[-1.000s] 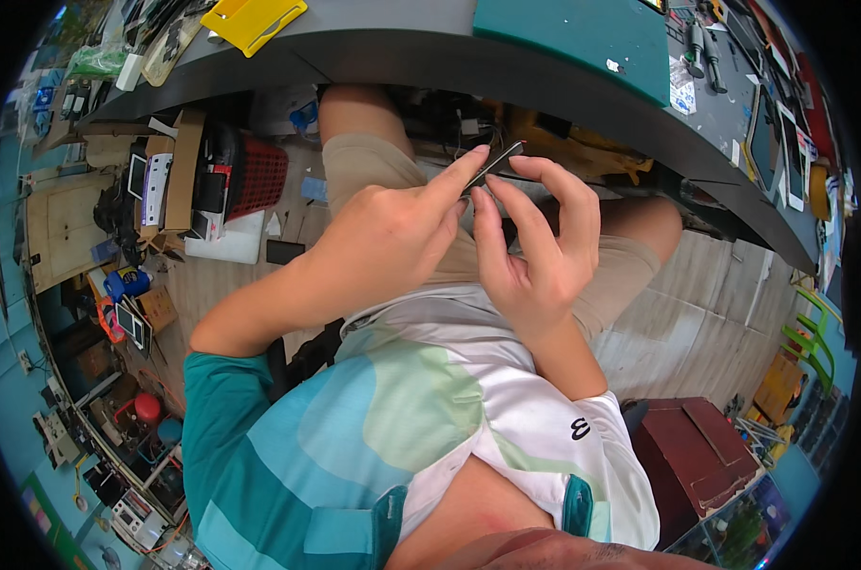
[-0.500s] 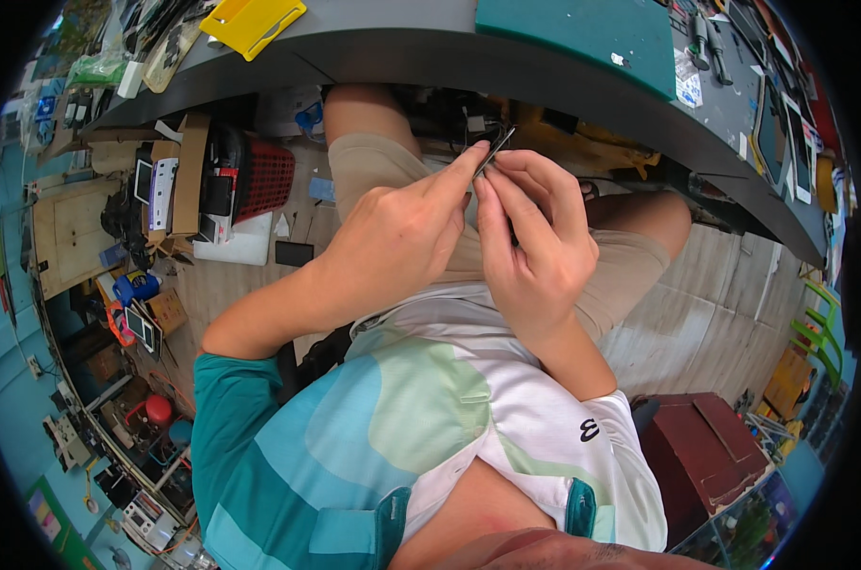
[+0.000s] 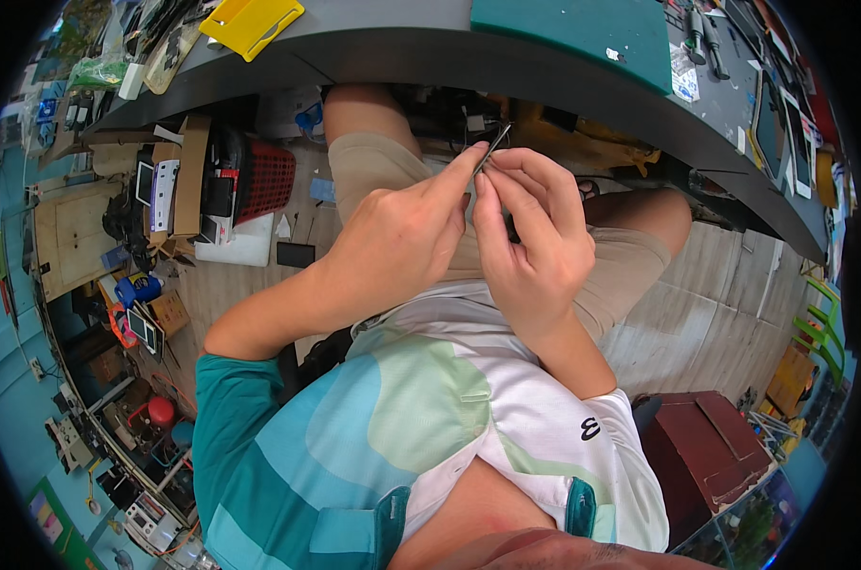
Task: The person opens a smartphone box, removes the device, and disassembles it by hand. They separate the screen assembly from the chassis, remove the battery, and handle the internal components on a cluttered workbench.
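Observation:
A thin dark object with a light edge (image 3: 501, 135) is held up at a slant over my lap, seen almost edge-on, so I cannot make out what it is. My left hand (image 3: 399, 228) grips its near-left part with the forefinger and thumb. My right hand (image 3: 533, 242) has its fingers curled against it from the right, with the thumb just below. The fingers of both hands come close together and hide much of the object.
A grey desk (image 3: 373, 43) crosses the top, bearing a yellow plastic piece (image 3: 250, 24), a green mat (image 3: 568, 38), tools (image 3: 706, 47) and phones (image 3: 796, 142). On the floor at left are a red basket (image 3: 264, 180) and cardboard box (image 3: 188, 180); at right, a green chair (image 3: 820, 328).
My right hand's fingers have drawn in and closed more tightly on the thin object, which now stands a little higher and steeper. My left hand has shifted only slightly.

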`<state>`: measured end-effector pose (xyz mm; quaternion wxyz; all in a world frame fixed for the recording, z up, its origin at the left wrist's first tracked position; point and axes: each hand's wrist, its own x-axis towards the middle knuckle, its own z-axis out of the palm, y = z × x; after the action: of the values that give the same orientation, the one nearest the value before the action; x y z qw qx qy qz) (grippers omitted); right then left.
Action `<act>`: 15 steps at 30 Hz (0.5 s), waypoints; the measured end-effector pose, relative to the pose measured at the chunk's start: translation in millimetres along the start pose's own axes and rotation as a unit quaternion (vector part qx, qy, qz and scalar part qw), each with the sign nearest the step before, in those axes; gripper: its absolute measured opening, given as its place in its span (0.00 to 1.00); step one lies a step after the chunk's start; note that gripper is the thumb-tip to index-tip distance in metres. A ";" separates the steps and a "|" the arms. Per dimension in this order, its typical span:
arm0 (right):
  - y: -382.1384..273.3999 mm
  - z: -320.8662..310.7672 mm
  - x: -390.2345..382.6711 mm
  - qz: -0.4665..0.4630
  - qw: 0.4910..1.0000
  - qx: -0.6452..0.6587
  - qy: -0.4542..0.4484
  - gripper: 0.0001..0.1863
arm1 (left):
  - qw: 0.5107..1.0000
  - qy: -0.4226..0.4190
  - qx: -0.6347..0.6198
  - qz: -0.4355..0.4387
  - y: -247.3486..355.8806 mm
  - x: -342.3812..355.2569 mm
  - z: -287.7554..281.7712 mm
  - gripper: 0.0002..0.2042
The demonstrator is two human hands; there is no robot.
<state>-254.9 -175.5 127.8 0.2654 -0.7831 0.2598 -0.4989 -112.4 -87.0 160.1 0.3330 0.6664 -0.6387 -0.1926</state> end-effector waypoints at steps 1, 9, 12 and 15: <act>0.1 -0.3 0.4 -0.001 1.000 -0.001 -0.002 0.08 | 1.000 -0.003 -0.003 -0.004 0.8 0.3 -0.6 0.28; -6.0 -2.4 8.0 0.004 1.000 -0.029 0.001 0.08 | 0.999 0.020 0.025 0.003 2.6 -3.3 7.2 0.31; -5.4 -0.2 7.0 0.021 0.999 -0.035 0.012 0.08 | 0.998 0.035 0.052 0.014 2.0 -4.5 11.6 0.32; -2.7 3.4 4.9 0.024 0.999 -0.039 0.027 0.09 | 0.996 0.045 0.069 0.020 2.3 -4.6 13.7 0.33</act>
<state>-249.6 -176.3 131.6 0.2401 -0.7726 0.3049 -0.5024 -123.9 -85.2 151.3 0.3182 0.6831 -0.6478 -0.1114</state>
